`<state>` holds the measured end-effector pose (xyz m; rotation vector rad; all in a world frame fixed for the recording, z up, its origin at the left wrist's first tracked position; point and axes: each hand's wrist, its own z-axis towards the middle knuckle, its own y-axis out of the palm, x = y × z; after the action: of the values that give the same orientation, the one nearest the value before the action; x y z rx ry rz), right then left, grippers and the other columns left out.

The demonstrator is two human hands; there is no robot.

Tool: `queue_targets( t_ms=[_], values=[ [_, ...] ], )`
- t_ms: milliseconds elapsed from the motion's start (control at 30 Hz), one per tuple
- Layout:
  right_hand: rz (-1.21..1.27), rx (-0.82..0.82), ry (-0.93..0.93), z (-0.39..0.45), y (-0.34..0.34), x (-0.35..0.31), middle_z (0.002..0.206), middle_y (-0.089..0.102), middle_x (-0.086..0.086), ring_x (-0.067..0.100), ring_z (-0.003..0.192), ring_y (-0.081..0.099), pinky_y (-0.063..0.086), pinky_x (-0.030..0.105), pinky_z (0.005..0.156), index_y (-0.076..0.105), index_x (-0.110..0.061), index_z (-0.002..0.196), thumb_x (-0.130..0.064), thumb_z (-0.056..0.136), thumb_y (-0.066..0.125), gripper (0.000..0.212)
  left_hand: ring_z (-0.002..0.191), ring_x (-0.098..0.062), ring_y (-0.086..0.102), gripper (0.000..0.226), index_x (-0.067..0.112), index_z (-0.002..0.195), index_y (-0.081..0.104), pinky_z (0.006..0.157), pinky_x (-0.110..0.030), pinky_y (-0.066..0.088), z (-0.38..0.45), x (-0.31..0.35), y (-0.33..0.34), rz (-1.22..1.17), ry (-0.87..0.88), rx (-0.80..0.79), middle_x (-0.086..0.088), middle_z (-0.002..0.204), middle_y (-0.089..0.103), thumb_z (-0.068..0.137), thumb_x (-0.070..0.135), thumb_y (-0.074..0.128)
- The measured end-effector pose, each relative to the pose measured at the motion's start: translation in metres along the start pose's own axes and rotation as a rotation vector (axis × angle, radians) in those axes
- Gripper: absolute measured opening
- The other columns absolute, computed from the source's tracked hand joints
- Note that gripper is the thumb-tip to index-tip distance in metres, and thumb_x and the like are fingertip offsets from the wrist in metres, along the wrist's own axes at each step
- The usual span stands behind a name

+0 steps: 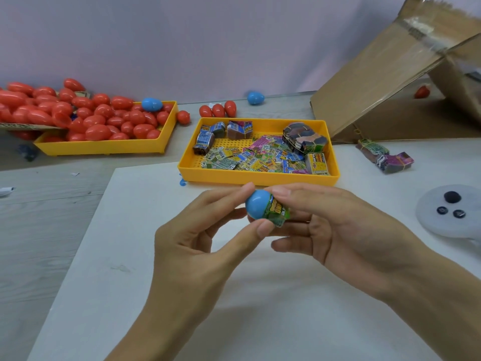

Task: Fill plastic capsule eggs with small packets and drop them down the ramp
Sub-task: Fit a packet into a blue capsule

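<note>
My left hand point(197, 235) pinches a blue capsule egg half point(257, 204) between thumb and fingers, just in front of the packet tray. A green packet point(278, 212) sticks out of the half's open side. My right hand point(338, 225) grips that packet with fingertips on top and below. The yellow packet tray point(260, 178) holds several loose packets and banded bundles. A cardboard ramp point(377, 82) leans at the back right.
A second yellow tray point(104, 147) at the left is heaped with red eggs and one blue egg point(151, 104). Three red eggs point(218, 109) and a blue egg point(255, 97) lie behind the packet tray. Banded packet bundles point(385, 157) and a white round device point(450, 209) lie right.
</note>
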<state>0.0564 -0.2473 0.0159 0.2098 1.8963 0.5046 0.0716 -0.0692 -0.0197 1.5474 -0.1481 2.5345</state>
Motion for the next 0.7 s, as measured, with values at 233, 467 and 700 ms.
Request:
queue_targets(
  t_ms=[233,467,700],
  values=[
    [-0.011,0.004,-0.010,0.0010,0.0004,0.0002,0.101,0.075,0.014,0.019,0.077,0.074,0.059,0.024,0.060,0.076,-0.003,0.106,-0.022,0.078,0.067,0.035,0.092,-0.025,0.069,0.044,0.032,0.122,0.068,0.084,-0.031,0.055,-0.0025,-0.0043,-0.0006,0.122,0.079,-0.005,0.004,0.100,0.071,0.079,0.024,0.076],
    [-0.071,-0.028,-0.037,0.0010,0.0033,0.0021,0.108,0.075,0.009,0.019,0.092,0.073,0.058,0.027,0.062,0.076,-0.010,0.111,-0.031,0.080,0.066,0.039,0.094,-0.024,0.069,0.034,0.021,0.118,0.074,0.078,-0.032,0.056,-0.0022,-0.0073,-0.0033,0.262,0.129,0.042,0.007,0.102,0.070,0.084,0.027,0.072],
    [-0.147,0.002,-0.101,0.0005,0.0040,0.0023,0.107,0.075,0.008,0.014,0.092,0.071,0.057,0.025,0.065,0.079,-0.013,0.104,-0.028,0.078,0.077,0.030,0.092,-0.030,0.070,0.043,0.029,0.122,0.068,0.079,-0.042,0.059,-0.0035,-0.0052,-0.0003,0.227,0.149,0.063,0.007,0.102,0.070,0.081,0.030,0.078]
  ],
)
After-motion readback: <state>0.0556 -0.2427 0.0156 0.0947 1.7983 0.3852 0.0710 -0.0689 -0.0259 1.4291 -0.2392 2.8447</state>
